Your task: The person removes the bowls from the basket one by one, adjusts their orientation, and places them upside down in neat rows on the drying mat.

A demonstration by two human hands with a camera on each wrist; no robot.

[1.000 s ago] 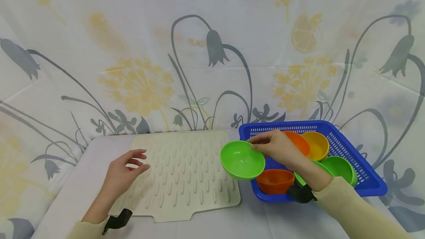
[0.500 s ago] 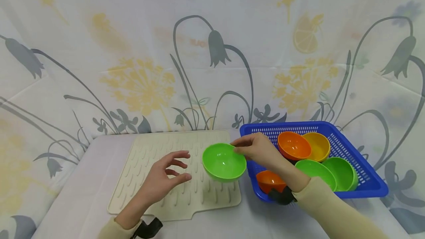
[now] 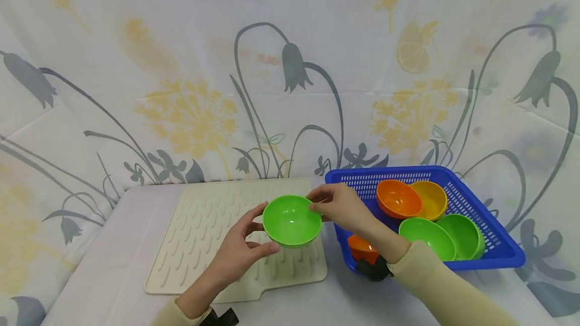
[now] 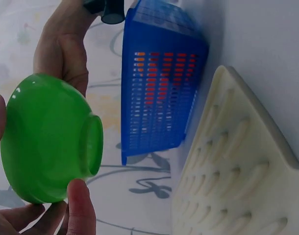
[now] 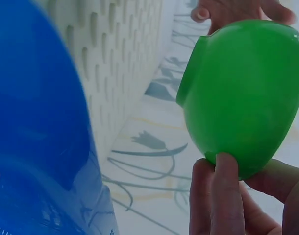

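A small green bowl (image 3: 292, 221) is held up over the ribbed cream mat (image 3: 195, 235), its opening tilted towards the head camera. My right hand (image 3: 342, 208) pinches its right rim, thumb and fingers on either side of the wall, as the right wrist view shows on the bowl (image 5: 242, 98). Around the left side of the bowl, my left hand (image 3: 240, 245) has its fingers spread, fingertips at the rim. In the right wrist view its thumb stands a little apart from the bowl's foot. The left wrist view shows the bowl's underside (image 4: 46, 142) and foot ring.
At the right stands a blue perforated basket (image 3: 503, 235). In it lie an orange bowl (image 3: 399, 199), a yellow bowl (image 3: 432, 200), two green bowls (image 3: 426, 238) and another orange bowl (image 3: 361, 249) partly behind my right wrist. A flower-patterned cloth (image 3: 290, 125) hangs behind.
My right hand has carried the green bowl left, from the basket's edge to over the mat. The left hand has moved right, up to the bowl's left side.
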